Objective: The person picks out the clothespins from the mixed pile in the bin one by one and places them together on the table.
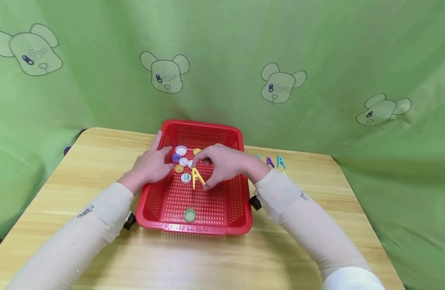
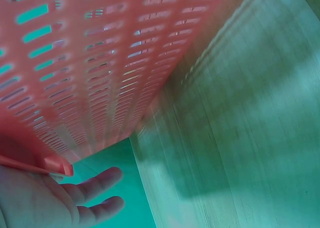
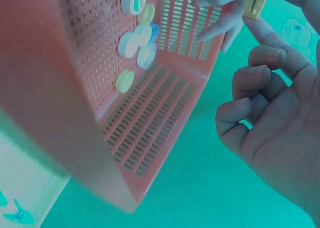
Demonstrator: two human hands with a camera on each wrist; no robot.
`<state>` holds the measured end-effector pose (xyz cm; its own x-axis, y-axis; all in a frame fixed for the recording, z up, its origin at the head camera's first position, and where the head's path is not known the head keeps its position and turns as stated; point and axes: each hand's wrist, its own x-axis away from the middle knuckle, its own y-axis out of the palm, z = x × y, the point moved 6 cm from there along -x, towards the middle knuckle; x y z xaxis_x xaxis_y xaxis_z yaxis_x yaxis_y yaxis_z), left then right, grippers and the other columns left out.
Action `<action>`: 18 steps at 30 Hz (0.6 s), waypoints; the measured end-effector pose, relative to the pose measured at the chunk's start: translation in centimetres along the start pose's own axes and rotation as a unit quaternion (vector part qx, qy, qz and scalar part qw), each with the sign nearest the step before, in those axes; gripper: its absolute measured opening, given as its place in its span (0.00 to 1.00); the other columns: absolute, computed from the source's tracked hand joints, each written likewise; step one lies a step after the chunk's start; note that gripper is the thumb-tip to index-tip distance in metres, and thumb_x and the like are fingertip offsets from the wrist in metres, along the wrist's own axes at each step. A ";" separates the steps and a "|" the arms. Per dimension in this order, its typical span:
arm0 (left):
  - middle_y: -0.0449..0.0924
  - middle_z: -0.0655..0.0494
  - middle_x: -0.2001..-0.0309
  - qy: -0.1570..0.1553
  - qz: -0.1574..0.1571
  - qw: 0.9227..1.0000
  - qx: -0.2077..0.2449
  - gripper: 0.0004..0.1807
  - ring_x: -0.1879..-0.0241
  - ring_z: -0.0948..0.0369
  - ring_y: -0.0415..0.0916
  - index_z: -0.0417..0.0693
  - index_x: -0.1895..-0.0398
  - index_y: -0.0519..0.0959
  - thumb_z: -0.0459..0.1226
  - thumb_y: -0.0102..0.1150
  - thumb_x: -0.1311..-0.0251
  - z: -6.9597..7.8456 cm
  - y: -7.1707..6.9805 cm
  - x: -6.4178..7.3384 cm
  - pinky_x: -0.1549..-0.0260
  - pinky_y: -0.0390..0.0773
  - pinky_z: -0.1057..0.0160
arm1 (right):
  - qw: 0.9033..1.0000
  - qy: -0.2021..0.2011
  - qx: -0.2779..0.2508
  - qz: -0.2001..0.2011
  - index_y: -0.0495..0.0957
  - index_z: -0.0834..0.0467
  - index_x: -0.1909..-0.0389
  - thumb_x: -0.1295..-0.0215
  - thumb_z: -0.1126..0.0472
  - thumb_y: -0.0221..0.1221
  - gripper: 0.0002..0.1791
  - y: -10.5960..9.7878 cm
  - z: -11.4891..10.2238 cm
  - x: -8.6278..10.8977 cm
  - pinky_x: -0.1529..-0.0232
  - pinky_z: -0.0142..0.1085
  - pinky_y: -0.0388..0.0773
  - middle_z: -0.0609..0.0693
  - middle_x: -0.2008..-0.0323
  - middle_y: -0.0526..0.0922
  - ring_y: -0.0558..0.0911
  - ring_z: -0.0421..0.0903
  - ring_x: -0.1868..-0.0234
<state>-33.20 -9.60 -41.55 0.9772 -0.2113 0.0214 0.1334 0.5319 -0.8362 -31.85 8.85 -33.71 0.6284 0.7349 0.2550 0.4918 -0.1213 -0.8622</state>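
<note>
A red plastic basket (image 1: 155, 217) with perforated walls stands on the table. My left hand (image 1: 151, 165) rests across its left rim, some fingers inside and others straight outside, as the left wrist view also shows. Over the basket, my right hand (image 1: 224, 163) pinches a yellow clothespin (image 1: 196, 176) between thumb and index finger, its legs spread downward in the head view. Several bottle caps lie on the basket's floor: a purple cap (image 1: 176, 158), an orange cap (image 1: 179, 168), a white cap with green print (image 1: 186, 178) and others. A pale green cap (image 1: 190, 215) lies near the front wall.
Right of the basket, a purple clothespin (image 1: 270, 162) and a blue clothespin (image 1: 281, 162) lie on the wooden table (image 1: 193, 262); others there are partly hidden by the right arm. A green curtain (image 1: 222, 48) with mouse-head drawings hangs behind and around the table.
</note>
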 end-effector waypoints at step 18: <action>0.20 0.53 0.20 -0.007 -0.010 1.000 0.017 0.36 0.49 0.37 0.76 0.39 0.24 0.61 0.37 0.58 0.35 0.3 -0.1 0.2 0.70 0.86 0.50 | 0.995 -0.027 -0.068 0.069 0.82 0.52 0.51 0.53 0.58 0.77 0.25 -2.4 4.5 5.2 0.72 0.37 0.64 0.53 0.77 0.66 0.63 0.42 0.75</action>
<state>-32.95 -9.46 -41.34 0.9765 -0.2106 0.0452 0.1575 0.5553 -0.8166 -32.48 16.00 -32.31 0.6641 0.7393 0.1111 0.4827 -0.3105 -0.8189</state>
